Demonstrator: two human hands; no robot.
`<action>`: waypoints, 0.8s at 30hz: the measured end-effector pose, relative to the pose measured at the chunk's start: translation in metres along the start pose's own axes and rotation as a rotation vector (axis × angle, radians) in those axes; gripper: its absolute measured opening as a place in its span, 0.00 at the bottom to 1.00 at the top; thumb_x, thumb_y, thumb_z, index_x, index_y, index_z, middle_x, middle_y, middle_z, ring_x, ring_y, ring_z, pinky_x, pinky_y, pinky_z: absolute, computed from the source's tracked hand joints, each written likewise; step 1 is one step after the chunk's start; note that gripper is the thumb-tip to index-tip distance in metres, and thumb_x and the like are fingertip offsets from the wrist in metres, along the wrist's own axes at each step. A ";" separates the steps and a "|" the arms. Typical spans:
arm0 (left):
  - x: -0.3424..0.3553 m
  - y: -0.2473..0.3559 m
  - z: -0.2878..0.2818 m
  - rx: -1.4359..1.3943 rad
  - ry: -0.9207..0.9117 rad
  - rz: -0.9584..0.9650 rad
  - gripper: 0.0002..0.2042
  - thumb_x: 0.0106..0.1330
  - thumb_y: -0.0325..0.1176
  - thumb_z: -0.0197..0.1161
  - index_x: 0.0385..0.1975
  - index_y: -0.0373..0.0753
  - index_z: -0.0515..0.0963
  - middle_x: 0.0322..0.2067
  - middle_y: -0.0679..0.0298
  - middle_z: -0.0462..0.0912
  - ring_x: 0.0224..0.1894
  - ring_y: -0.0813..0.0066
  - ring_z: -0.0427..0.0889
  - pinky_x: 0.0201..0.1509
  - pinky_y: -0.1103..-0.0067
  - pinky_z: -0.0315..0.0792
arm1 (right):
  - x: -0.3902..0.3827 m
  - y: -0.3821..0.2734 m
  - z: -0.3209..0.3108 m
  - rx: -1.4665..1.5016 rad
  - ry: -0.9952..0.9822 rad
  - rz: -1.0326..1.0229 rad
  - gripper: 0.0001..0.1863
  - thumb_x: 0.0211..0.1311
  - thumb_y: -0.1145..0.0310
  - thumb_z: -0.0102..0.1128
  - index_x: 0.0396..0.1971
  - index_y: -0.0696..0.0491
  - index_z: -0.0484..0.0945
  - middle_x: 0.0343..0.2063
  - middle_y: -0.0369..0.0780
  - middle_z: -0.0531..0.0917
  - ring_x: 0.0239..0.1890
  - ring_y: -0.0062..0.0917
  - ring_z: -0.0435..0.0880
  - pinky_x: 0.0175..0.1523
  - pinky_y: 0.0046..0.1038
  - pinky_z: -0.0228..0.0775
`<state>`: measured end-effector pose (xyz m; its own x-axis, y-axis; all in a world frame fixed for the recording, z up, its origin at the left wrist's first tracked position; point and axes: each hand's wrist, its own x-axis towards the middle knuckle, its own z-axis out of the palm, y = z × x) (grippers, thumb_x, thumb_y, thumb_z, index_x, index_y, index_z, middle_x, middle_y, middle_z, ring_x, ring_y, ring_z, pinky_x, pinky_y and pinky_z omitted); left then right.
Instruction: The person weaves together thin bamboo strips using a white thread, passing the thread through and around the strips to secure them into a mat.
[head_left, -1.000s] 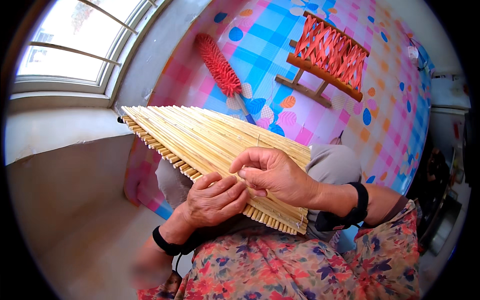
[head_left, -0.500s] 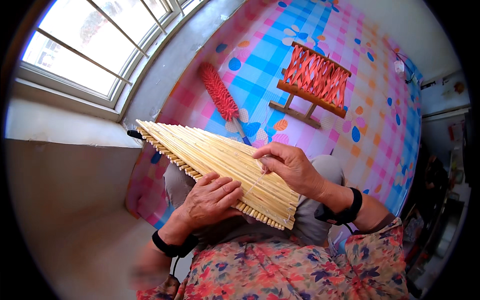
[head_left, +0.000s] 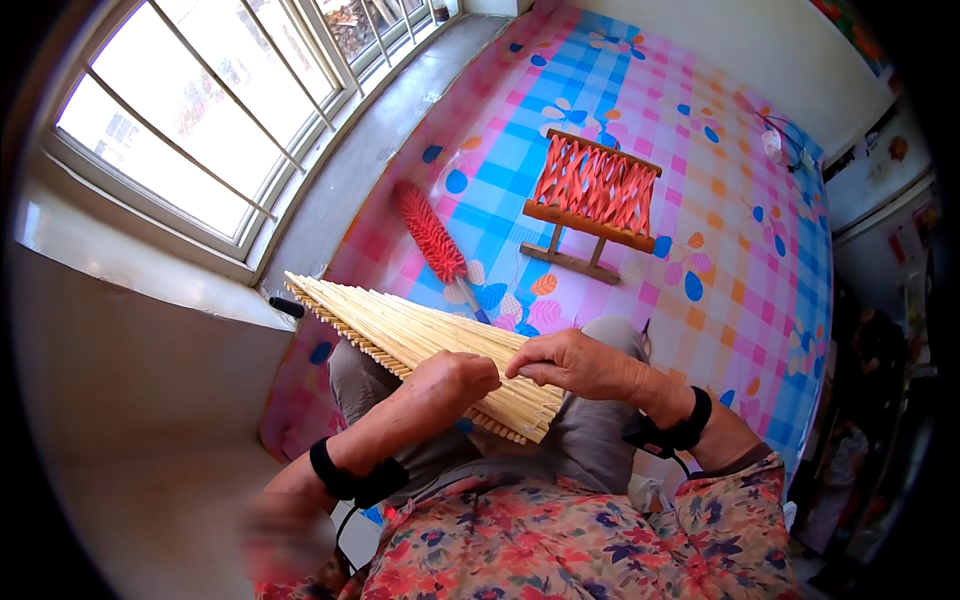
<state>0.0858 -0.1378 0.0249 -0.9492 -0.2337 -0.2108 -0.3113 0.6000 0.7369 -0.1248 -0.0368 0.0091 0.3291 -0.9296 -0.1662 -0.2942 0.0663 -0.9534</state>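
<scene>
Across my lap lies a mat of pale yellow stalks (head_left: 400,323), laid side by side and joined, with a second layer's ends showing along its near left edge. My left hand (head_left: 455,382) is closed in a pinch above the near part of the mat. Close to its right, my right hand (head_left: 578,362) is also pinched, thumb against forefinger, with fingertips pointing at the left hand. A thin white thread ran from the mat to the right hand a moment ago; now it is too fine to follow between the hands. Whatever the left fingers hold is hidden.
A red fluffy duster (head_left: 432,235) and a wooden frame laced with red strips (head_left: 597,188) rest on the checked, flowered covering (head_left: 720,235) ahead. A black handle end (head_left: 287,306) pokes out by the mat's far tip. The barred window (head_left: 200,110) and sill are at left.
My left hand has lifted off the mat's edge and closed, coming up beside the right hand. The right hand stays pinched, slightly lower in view. The whole view has shifted a little.
</scene>
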 end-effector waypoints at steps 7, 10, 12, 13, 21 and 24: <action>0.013 0.040 -0.014 -0.221 0.190 -0.174 0.06 0.65 0.28 0.57 0.35 0.32 0.77 0.28 0.57 0.81 0.33 0.69 0.80 0.39 0.75 0.72 | -0.012 0.007 0.006 0.036 0.197 -0.125 0.13 0.60 0.67 0.60 0.43 0.57 0.78 0.34 0.42 0.80 0.40 0.29 0.80 0.47 0.29 0.70; 0.021 0.052 -0.018 -0.060 0.238 -0.030 0.06 0.64 0.28 0.58 0.35 0.32 0.77 0.28 0.55 0.80 0.33 0.61 0.79 0.40 0.71 0.72 | -0.003 0.008 0.013 -0.060 0.417 -0.387 0.18 0.56 0.68 0.64 0.46 0.56 0.76 0.33 0.42 0.79 0.41 0.33 0.79 0.47 0.31 0.70; 0.024 0.059 -0.023 0.092 0.262 0.062 0.06 0.64 0.28 0.58 0.35 0.33 0.76 0.28 0.54 0.79 0.34 0.57 0.79 0.40 0.69 0.72 | 0.000 0.010 0.017 -0.142 0.436 -0.358 0.21 0.54 0.68 0.65 0.48 0.56 0.73 0.36 0.44 0.79 0.44 0.37 0.79 0.48 0.32 0.70; 0.023 0.066 -0.026 0.088 0.213 0.035 0.05 0.64 0.28 0.57 0.35 0.33 0.76 0.27 0.54 0.78 0.34 0.54 0.78 0.40 0.67 0.71 | -0.005 0.004 0.011 -0.171 0.369 -0.312 0.21 0.54 0.70 0.65 0.47 0.57 0.72 0.41 0.46 0.77 0.47 0.39 0.78 0.51 0.33 0.69; 0.025 0.071 -0.039 0.316 0.173 0.141 0.03 0.62 0.27 0.58 0.28 0.37 0.73 0.24 0.56 0.76 0.32 0.57 0.78 0.39 0.69 0.69 | -0.004 -0.014 0.006 0.031 0.517 -0.463 0.26 0.56 0.72 0.64 0.56 0.58 0.69 0.43 0.44 0.80 0.45 0.30 0.80 0.52 0.30 0.70; 0.025 0.069 -0.038 0.321 0.183 0.226 0.04 0.60 0.27 0.59 0.26 0.38 0.71 0.22 0.59 0.74 0.32 0.59 0.78 0.38 0.70 0.68 | -0.005 0.006 0.012 0.404 0.204 -0.135 0.19 0.61 0.70 0.61 0.51 0.58 0.74 0.32 0.36 0.82 0.32 0.17 0.79 0.40 0.21 0.72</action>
<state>0.0420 -0.1318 0.0947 -0.9803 -0.1840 0.0717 -0.1228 0.8523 0.5084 -0.1176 -0.0271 0.0014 0.1457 -0.9891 -0.0196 0.1250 0.0381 -0.9914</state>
